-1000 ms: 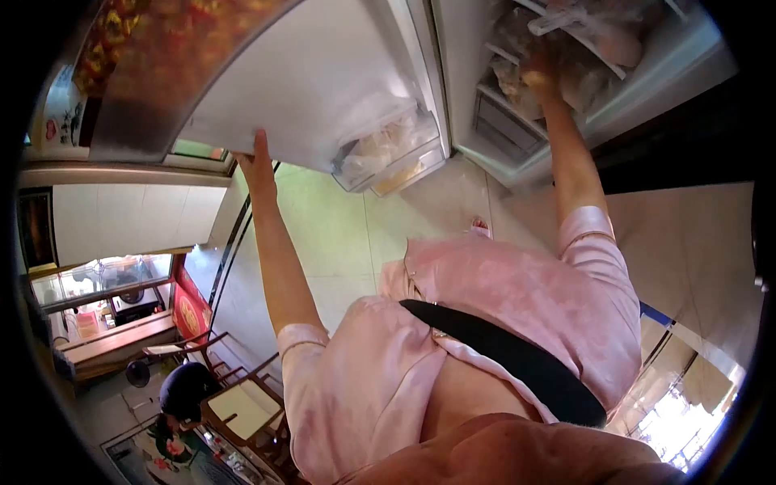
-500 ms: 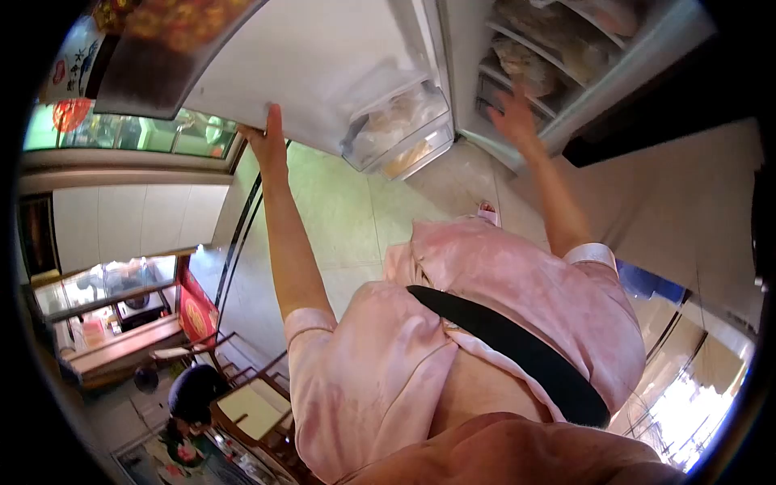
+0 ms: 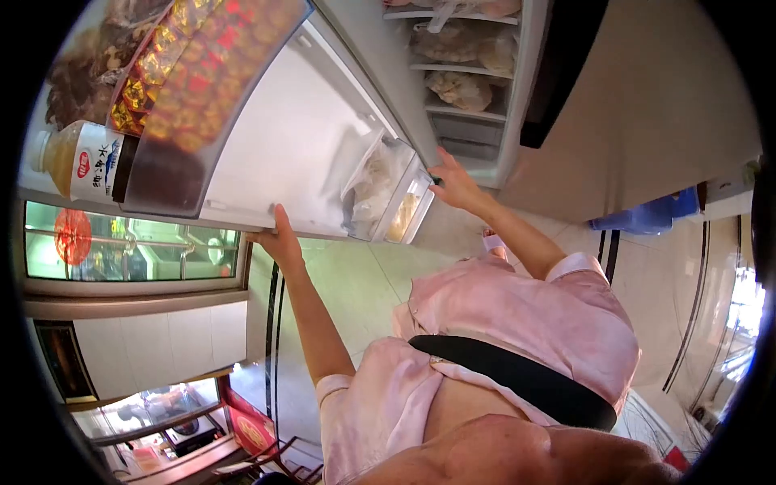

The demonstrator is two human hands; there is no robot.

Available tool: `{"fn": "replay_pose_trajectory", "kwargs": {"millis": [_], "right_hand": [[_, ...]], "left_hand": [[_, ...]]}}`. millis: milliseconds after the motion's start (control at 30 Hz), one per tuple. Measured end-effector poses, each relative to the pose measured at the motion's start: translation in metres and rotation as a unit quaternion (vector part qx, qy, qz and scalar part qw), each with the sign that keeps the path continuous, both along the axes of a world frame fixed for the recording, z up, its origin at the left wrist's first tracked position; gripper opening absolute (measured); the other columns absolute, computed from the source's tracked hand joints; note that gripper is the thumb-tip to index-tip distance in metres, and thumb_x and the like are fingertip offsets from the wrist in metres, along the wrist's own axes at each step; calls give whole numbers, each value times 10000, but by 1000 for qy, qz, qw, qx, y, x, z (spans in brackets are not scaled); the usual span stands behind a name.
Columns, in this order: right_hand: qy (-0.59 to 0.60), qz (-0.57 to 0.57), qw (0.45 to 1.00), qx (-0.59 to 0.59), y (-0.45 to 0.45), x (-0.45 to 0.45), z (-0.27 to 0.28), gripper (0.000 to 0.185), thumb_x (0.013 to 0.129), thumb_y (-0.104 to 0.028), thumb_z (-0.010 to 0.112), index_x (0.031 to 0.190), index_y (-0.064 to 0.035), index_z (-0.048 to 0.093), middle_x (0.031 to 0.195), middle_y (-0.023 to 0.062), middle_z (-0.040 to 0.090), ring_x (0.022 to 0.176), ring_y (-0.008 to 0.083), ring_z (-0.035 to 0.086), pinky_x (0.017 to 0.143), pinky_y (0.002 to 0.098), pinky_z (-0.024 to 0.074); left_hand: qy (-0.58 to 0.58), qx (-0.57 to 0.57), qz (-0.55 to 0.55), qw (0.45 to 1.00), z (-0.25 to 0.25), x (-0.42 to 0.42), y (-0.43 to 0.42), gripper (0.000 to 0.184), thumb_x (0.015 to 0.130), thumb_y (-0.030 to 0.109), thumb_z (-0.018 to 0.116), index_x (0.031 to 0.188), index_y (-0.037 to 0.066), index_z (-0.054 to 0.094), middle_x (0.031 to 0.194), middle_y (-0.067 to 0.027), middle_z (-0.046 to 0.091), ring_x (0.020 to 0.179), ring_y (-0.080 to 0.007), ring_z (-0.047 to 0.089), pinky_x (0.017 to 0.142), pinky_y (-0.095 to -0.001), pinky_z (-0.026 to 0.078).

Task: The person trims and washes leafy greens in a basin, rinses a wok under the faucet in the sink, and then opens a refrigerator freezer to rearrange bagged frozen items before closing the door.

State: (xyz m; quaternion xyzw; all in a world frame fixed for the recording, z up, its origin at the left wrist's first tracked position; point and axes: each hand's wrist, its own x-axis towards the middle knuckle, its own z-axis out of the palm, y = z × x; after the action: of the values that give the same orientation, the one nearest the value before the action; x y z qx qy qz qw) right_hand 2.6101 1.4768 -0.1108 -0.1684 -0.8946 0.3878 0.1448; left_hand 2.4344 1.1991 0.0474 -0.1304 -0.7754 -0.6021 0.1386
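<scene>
My left hand (image 3: pixel 279 242) grips the edge of the open fridge door (image 3: pixel 267 145), its thumb on the inner face. My right hand (image 3: pixel 457 184) is beside the clear door bin (image 3: pixel 408 210) at the door's lower end, fingers stretched toward it; whether they touch it is unclear. Another clear bin (image 3: pixel 372 182) beside it holds plastic bags. Behind my right hand stands the open freezer compartment (image 3: pixel 511 105), with bagged food (image 3: pixel 461 90) on its shelves. A bottle (image 3: pixel 77 160) and gold-wrapped items (image 3: pixel 190 77) sit in the upper door shelf.
Pale floor tiles (image 3: pixel 364 275) with dark strips run below the door. A blue plastic item (image 3: pixel 647 214) lies at the right. A window with a red decoration (image 3: pixel 73 236) is at the left, above white cabinets (image 3: pixel 162 347). Chairs (image 3: pixel 283 462) stand at the lower left.
My right hand has left the freezer shelves and moved down and left to the door bin. The view has swung right. My left hand still holds the door edge.
</scene>
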Motion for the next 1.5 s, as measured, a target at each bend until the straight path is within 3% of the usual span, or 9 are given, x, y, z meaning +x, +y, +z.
{"fn": "replay_pose_trajectory", "kwargs": {"millis": [433, 600, 800, 900, 967, 1200, 1267, 1367, 1500], "right_hand": [[-79, -51, 995, -31, -8, 39, -24, 429, 739, -232, 634, 1121, -45, 576, 1395, 294, 215, 1233, 400, 361, 1007, 404, 342], [-119, 37, 977, 176, 12, 34, -59, 370, 753, -235, 623, 1037, 0, 590, 1283, 311, 365, 1136, 424, 441, 990, 449, 352], [-61, 27, 996, 56, 8, 34, -15, 432, 750, -267, 648, 1054, 32, 579, 1353, 302, 294, 1233, 445, 330, 1022, 438, 314], [-73, 12, 997, 23, -4, 24, -6, 412, 746, -237, 659, 1109, -54, 590, 1408, 242, 249, 1240, 360, 375, 1006, 388, 342], [-52, 39, 998, -2, -23, 14, 9, 447, 779, -269, 630, 1097, 37, 556, 1321, 306, 338, 1226, 417, 353, 1017, 414, 317], [62, 1, 993, -99, -61, -15, -4, 477, 911, -350, 440, 1211, 19, 471, 1258, 272, 436, 1200, 375, 396, 1000, 404, 323], [65, -21, 982, -177, -50, -20, -36, 544, 939, -412, 329, 1251, 22, 430, 1272, 257, 434, 1193, 362, 408, 996, 402, 318], [-3, 3, 954, -301, -44, 0, -11, 603, 946, -445, 258, 1287, 37, 380, 1301, 239, 420, 1221, 341, 392, 1020, 383, 290], [-7, -31, 994, -100, -32, 29, -23, 626, 944, -460, 251, 1314, 37, 342, 1314, 229, 414, 1245, 329, 371, 1038, 366, 267]], "left_hand": [[50, -5, 9, 999, -2, 7, 3, 761, 812, 211, 636, 1279, -77, 108, 1260, -257, 330, 1129, -285, 432, 963, -353, 384], [45, 0, 39, 998, -12, -14, -5, 766, 814, 212, 631, 1294, -88, 115, 1232, -269, 369, 1115, -308, 447, 939, -370, 397], [94, 29, 1, 995, -25, -21, -4, 750, 799, 155, 628, 1316, -80, 138, 1240, -266, 357, 1128, -325, 438, 934, -392, 397], [99, 54, -13, 994, -19, -13, -7, 811, 756, 175, 680, 1321, -75, 153, 1251, -251, 357, 1141, -324, 429, 941, -392, 389], [76, 5, 7, 997, -21, -8, -14, 882, 712, 214, 729, 1327, -69, 162, 1258, -235, 359, 1150, -331, 418, 948, -407, 376], [95, -50, -60, 992, -10, 59, -38, 882, 691, 238, 750, 1326, -38, 204, 1227, -213, 409, 1105, -322, 453, 913, -398, 387], [53, -132, -105, 984, -2, 84, -42, 788, 695, 202, 750, 1288, -24, 282, 1138, -174, 481, 1034, -285, 496, 823, -366, 430], [13, -135, -162, 977, -28, 83, -62, 693, 693, 153, 748, 1240, -6, 353, 1058, -143, 515, 964, -246, 516, 733, -328, 449], [195, -36, -76, 977, 6, 88, -27, 629, 679, 135, 753, 1195, -9, 425, 1045, -140, 510, 895, -234, 519, 688, -315, 454]]}}
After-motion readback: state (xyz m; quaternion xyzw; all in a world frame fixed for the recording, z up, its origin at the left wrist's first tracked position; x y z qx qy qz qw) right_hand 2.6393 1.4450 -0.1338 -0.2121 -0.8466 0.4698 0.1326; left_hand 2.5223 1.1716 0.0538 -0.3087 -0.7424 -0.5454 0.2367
